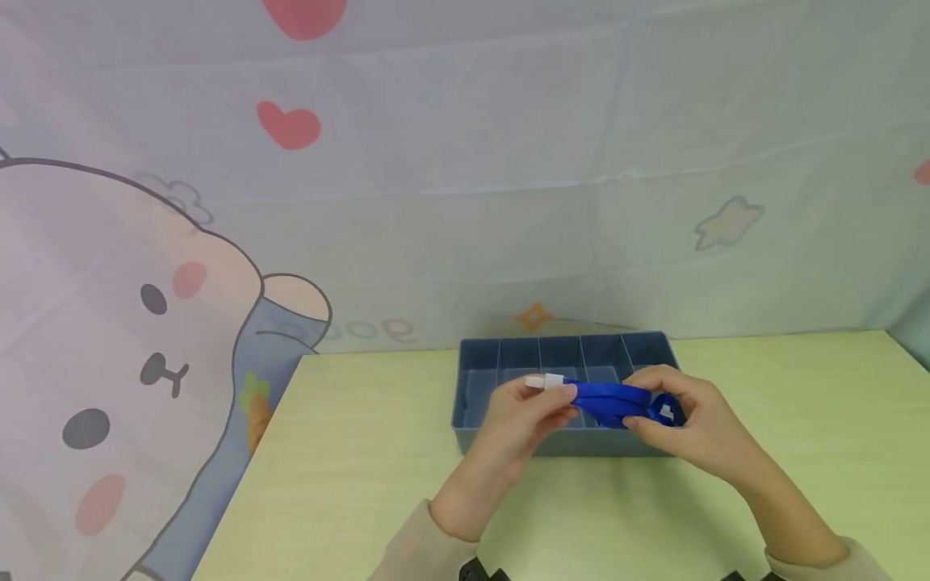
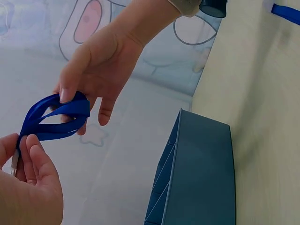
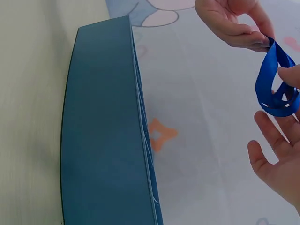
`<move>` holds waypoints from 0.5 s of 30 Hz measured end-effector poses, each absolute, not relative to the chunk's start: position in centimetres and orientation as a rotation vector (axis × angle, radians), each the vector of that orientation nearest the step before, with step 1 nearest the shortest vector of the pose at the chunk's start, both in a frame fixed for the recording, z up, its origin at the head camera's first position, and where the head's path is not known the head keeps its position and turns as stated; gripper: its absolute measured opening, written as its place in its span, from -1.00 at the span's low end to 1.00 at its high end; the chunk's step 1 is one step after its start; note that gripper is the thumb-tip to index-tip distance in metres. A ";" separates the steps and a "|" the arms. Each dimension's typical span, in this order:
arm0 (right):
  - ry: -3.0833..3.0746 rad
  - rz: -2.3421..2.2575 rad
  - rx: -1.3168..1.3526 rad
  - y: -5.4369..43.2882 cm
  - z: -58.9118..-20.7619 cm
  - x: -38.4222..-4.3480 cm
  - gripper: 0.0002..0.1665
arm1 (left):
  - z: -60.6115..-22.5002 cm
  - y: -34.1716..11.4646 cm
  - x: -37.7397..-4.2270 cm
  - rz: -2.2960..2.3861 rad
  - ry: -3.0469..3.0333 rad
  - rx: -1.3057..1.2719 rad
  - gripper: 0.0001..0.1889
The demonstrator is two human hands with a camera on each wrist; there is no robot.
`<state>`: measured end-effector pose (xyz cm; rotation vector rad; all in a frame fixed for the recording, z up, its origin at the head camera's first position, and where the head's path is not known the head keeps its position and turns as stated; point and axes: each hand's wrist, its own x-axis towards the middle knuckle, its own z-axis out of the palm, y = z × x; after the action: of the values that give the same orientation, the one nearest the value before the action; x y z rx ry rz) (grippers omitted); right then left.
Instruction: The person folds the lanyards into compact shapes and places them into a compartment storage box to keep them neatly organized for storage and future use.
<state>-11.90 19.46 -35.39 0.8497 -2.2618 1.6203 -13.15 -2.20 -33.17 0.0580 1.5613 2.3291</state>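
A blue ribbon lanyard (image 1: pixel 610 393), folded into loops, is held up between both hands above the divided box. My left hand (image 1: pixel 508 426) pinches its gathered end beside a white clip (image 1: pixel 553 381). At the looped end, my right hand (image 1: pixel 701 426) holds the ribbon between thumb and fingers. In the left wrist view the loops of the lanyard (image 2: pixel 77 108) hang spread, the right thumb pressing on them. From the right wrist, the lanyard (image 3: pixel 266 86) shows as a teardrop shape, partly cut off by the frame's edge.
The blue-grey box (image 1: pixel 574 442) with several compartments stands at the back of the pale wood table (image 1: pixel 349 452), against a printed cloth (image 1: pixel 465 242). In the left wrist view, another blue strap (image 2: pixel 287 14) with a white end lies on the table.
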 end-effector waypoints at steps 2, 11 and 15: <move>-2.192 1.724 0.907 19.5 -35.5 -11.9 -0.58 | -33.2 -2.2 -13.1 2.325 1.541 0.066 -0.96; -2.151 1.813 0.946 19.9 -35.7 -11.8 -0.47 | -33.2 -2.5 -13.1 2.312 1.545 0.029 -0.96; -2.232 1.746 0.868 20.0 -35.8 -11.7 -0.50 | -33.5 -2.8 -13.2 2.310 1.566 0.007 -0.96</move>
<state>-11.68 19.98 -35.79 0.8675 -2.2320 1.7465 -13.21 -2.76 -33.48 0.0067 1.5661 2.3101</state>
